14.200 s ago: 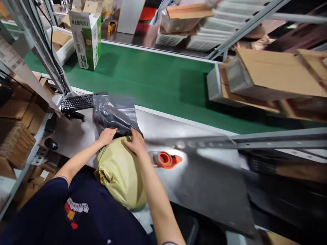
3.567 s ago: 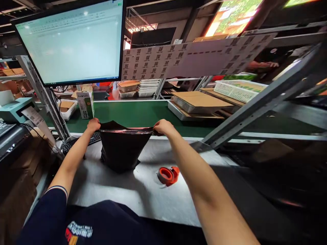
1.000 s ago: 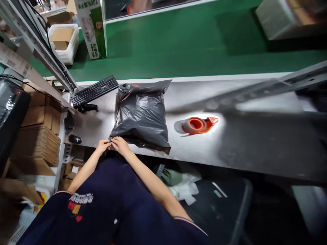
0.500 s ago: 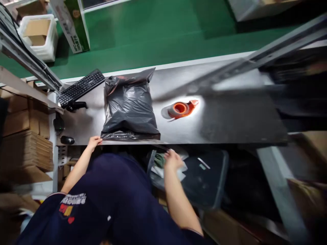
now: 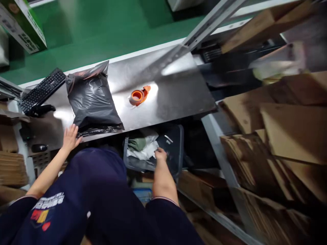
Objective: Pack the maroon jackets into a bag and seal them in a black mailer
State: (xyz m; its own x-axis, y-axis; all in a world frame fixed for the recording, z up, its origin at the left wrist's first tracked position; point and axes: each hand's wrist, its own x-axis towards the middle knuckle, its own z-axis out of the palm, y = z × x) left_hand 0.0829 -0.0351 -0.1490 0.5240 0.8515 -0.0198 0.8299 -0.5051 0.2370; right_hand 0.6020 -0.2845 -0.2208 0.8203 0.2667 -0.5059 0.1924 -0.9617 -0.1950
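A full black plastic mailing bag [image 5: 93, 100] lies flat on the metal table. My left hand [image 5: 71, 137] is open at the bag's near left corner, fingers spread and the tips by its edge. Below the table's front edge, my right hand [image 5: 160, 154] reaches over a dark plastic bin [image 5: 180, 146]. Its fingers are closed, and whatever they hold is too small to make out. White plastic scraps [image 5: 146, 149] and a green piece [image 5: 137, 144] lie in the bin beside that hand. An orange tape dispenser [image 5: 139, 96] rests on the table right of the bag.
A black keyboard [image 5: 42, 90], a black handheld scanner [image 5: 42, 110] and a mouse [image 5: 39, 148] sit at the table's left. A metal post [image 5: 212, 22] rises at the back right. Stacked flat cardboard [image 5: 293, 132] stands on the right, and a green surface [image 5: 102, 30] runs behind.
My view has swung right. My left hand has gone from pinching the bag's near corner to open. My right hand has moved from the table's edge farther over the bin.
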